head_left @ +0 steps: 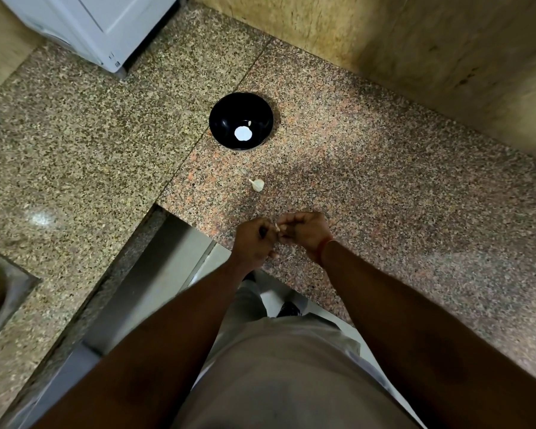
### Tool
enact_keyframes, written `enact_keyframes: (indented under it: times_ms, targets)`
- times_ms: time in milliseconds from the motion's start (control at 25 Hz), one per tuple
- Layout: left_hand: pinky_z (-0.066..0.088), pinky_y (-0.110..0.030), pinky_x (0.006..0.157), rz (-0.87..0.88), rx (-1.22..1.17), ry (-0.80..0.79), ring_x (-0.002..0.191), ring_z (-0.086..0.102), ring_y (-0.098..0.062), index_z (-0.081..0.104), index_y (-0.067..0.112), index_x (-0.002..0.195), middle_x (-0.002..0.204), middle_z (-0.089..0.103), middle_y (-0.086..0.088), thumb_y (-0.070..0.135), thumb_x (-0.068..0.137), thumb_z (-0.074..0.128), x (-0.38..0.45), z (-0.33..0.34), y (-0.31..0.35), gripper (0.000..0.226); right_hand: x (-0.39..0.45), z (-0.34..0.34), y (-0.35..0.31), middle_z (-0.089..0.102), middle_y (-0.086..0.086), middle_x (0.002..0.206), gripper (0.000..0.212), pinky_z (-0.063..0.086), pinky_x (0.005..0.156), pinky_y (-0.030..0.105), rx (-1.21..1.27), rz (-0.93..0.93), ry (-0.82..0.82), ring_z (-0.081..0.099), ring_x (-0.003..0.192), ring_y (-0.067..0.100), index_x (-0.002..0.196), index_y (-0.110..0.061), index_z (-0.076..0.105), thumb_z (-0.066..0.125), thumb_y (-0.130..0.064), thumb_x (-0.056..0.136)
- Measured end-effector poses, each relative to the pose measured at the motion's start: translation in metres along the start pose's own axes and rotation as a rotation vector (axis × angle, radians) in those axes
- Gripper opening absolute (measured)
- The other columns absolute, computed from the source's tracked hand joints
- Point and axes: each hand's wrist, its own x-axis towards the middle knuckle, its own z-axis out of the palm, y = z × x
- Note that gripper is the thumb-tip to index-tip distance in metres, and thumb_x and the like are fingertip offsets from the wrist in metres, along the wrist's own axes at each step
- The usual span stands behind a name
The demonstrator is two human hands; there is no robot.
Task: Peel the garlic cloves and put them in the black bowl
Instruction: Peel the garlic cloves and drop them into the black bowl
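Nearest us, our left hand (251,244) and right hand (304,232) meet over the table (384,212) edge, fingers curled, pinching one garlic clove (277,227) between them. It looks small, light and firm under papery skin that should tear from the tip, so we would hold the body and pick at the point. Beyond the hands, toward the black bowl (226,109), lies an unpeeled garlic piece (257,184) on speckled granite. The glossy round bowl holds a small pale bit (248,122).
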Motion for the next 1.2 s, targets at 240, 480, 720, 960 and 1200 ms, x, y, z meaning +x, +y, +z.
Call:
enact_keyframes:
  times_ms: [240,480,720,960,1200]
  targets:
    - [0.052,-0.031,0.042,0.023,0.044,-0.023,0.046,0.069,-0.022,0.068,0.005,0.086,0.072,0.073,-0.006,0.013,0.099,0.064,0.006,-0.004,0.004,0.016,-0.004,-0.01,0.001,0.078,0.016,0.087,0.013,0.064,0.077,0.041,-0.077,-0.075,-0.042,0.074,0.079,0.027,0.09,-0.005,0.078,0.079,0.004,0.082]
    - [0.056,-0.036,0.053,0.039,0.221,0.1,0.05,0.066,-0.023,0.064,0.011,0.076,0.065,0.067,-0.004,0.02,0.096,0.059,0.022,-0.015,-0.017,0.022,-0.006,-0.01,0.006,0.076,0.023,0.095,0.01,0.064,0.082,0.044,-0.074,-0.099,-0.035,0.073,0.084,0.032,0.096,0.001,0.076,0.074,0.005,0.087]
    - [0.052,-0.027,0.051,0.143,0.297,0.025,0.046,0.063,-0.009,0.072,0.016,0.075,0.062,0.068,0.004,0.015,0.094,0.065,0.017,-0.008,-0.016,0.021,-0.002,-0.004,0.012,0.078,0.014,0.082,0.011,0.064,0.075,0.042,-0.224,-0.149,-0.032,0.074,0.073,0.023,0.091,-0.011,0.077,0.075,0.0,0.089]
    - [0.043,-0.021,0.06,0.256,0.319,0.123,0.061,0.059,-0.009,0.077,0.014,0.085,0.078,0.073,0.002,0.004,0.085,0.066,0.01,-0.008,-0.011,0.015,-0.001,-0.003,0.014,0.078,0.012,0.08,0.011,0.064,0.071,0.034,-0.286,-0.166,-0.033,0.075,0.074,0.022,0.095,-0.009,0.077,0.076,0.0,0.088]
    - [0.045,-0.026,0.059,0.375,0.398,0.037,0.061,0.059,-0.014,0.075,0.015,0.073,0.07,0.069,0.001,0.018,0.078,0.071,0.016,-0.013,-0.005,0.007,0.001,-0.005,0.013,0.077,0.016,0.079,0.015,0.061,0.063,0.028,-0.248,-0.169,-0.04,0.075,0.068,0.02,0.099,0.003,0.074,0.079,0.002,0.085]
